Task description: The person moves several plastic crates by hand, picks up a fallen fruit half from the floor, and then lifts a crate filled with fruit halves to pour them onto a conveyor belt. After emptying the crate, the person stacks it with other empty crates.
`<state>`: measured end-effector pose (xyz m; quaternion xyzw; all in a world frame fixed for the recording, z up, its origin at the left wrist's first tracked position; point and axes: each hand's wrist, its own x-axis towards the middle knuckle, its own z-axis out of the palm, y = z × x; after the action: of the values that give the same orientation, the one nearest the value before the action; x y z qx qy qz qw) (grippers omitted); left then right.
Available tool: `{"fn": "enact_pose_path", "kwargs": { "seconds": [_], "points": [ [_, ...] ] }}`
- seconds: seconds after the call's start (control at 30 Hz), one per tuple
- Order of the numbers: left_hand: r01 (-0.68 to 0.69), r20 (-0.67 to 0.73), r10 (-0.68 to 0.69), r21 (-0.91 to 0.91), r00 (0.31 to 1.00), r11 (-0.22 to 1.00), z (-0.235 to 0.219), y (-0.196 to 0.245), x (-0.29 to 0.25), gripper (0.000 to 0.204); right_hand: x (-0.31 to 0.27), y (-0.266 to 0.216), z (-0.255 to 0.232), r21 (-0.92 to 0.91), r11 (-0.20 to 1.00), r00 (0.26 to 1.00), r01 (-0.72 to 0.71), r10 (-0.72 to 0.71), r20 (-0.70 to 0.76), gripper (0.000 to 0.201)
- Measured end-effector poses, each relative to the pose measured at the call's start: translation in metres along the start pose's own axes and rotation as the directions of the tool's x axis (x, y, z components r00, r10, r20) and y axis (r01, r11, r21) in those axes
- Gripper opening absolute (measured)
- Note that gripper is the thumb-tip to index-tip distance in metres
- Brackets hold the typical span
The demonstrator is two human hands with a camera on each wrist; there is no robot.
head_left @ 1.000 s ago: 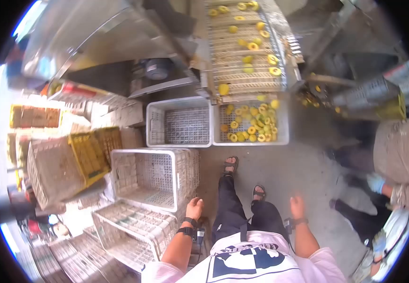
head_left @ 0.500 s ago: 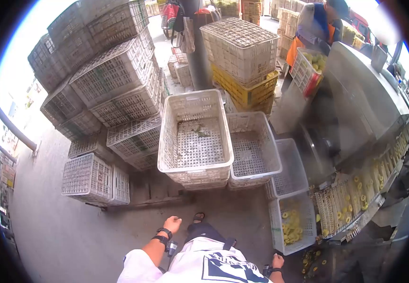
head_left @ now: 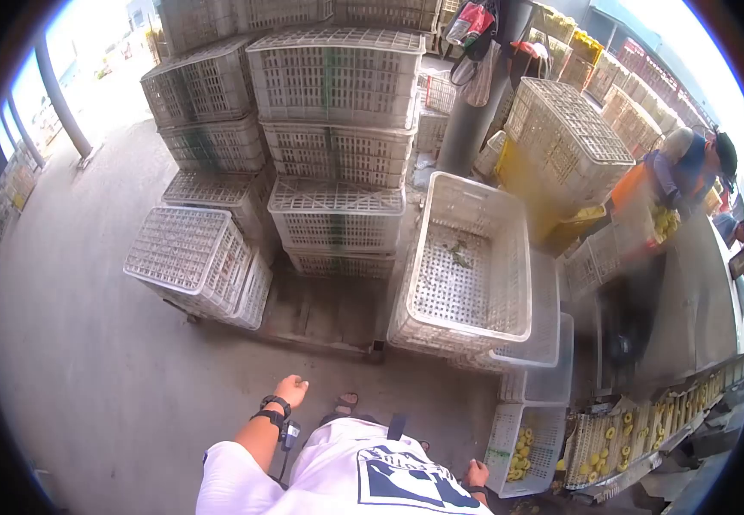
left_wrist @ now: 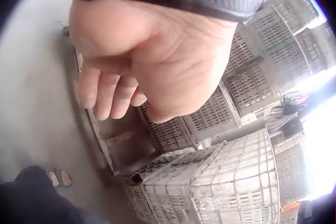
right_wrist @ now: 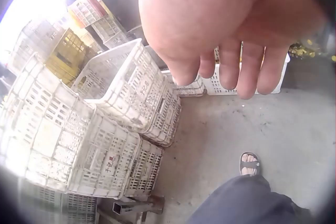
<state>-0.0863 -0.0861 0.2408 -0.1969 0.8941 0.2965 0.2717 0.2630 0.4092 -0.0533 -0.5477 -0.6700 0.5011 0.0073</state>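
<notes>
My left hand [head_left: 290, 390] hangs over the bare floor in front of me, holding nothing, its fingers loosely bent in the left wrist view. My right hand [head_left: 475, 474] hangs at my side and is empty too; its fingers [right_wrist: 253, 69] point down in the right wrist view. Near it in the head view stands a white crate [head_left: 498, 439] with yellow fruit pieces [head_left: 520, 457] inside. Ahead, a stack of white plastic crates has an open one [head_left: 516, 305] on top, with a few green leaf scraps [head_left: 456, 251] on its bottom.
Tall stacks of white crates [head_left: 333, 86] rise ahead, beside a low pallet [head_left: 325, 318]. A grey post [head_left: 472, 129] stands behind. At right a conveyor [head_left: 638, 438] carries cut yellow fruit; a person in an orange apron [head_left: 634, 184] works beyond. Concrete floor [head_left: 89, 300] stretches left.
My view has swung left from the conveyor and fruit crate toward the crate stacks and pallet, with my feet and body turning. Both hands stay empty.
</notes>
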Motion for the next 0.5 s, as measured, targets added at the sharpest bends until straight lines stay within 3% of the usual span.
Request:
{"fn": "enact_pose_path", "kwargs": {
  "seconds": [0.03,0.1,0.13,0.2,0.27,0.3,0.33,0.43,0.5],
  "points": [
    [-0.009,-0.043,0.01,0.02,0.999,1.0,-0.007,-0.014,0.007,0.048,0.012,0.014,0.024,-0.068,0.997,0.998,0.045,-0.048,-0.047,0.035],
    [0.045,-0.059,-0.041,0.073,0.997,0.996,-0.018,-0.046,0.017,0.047,-0.029,-0.056,0.028,-0.053,0.988,0.987,-0.144,0.147,0.069,0.037],
    [0.097,-0.034,-0.094,0.109,0.995,0.989,-0.023,-0.058,0.019,0.046,-0.033,-0.071,0.043,-0.021,0.99,0.987,-0.139,0.14,0.078,0.037],
    [0.123,-0.054,-0.118,0.108,0.992,0.986,-0.03,-0.079,0.015,0.044,-0.032,-0.081,0.059,-0.24,0.964,0.99,0.114,-0.089,0.114,0.05],
    [0.132,-0.103,-0.126,0.052,0.987,0.99,-0.034,-0.095,0.01,0.043,-0.036,-0.11,0.075,-0.275,0.95,0.983,0.149,-0.114,0.141,0.044],
    [0.126,-0.114,-0.118,0.062,0.986,0.99,-0.034,-0.104,0.006,0.043,-0.05,-0.151,0.075,-0.329,0.926,0.977,0.184,-0.134,0.168,0.039],
    [0.117,-0.176,-0.113,0.011,0.978,0.993,-0.031,-0.112,0.002,0.041,-0.08,-0.212,0.07,-0.32,0.938,0.974,0.132,-0.062,0.219,0.042],
    [0.109,-0.261,-0.13,-0.09,0.957,0.99,-0.035,-0.108,-0.018,0.042,-0.067,-0.247,0.095,-0.338,0.896,0.919,0.289,-0.16,0.361,0.042],
    [0.14,-0.289,-0.175,-0.136,0.941,0.981,-0.043,-0.113,-0.031,0.044,-0.064,-0.271,0.109,-0.367,0.873,0.887,0.32,-0.14,0.44,0.042]
  ]
}}
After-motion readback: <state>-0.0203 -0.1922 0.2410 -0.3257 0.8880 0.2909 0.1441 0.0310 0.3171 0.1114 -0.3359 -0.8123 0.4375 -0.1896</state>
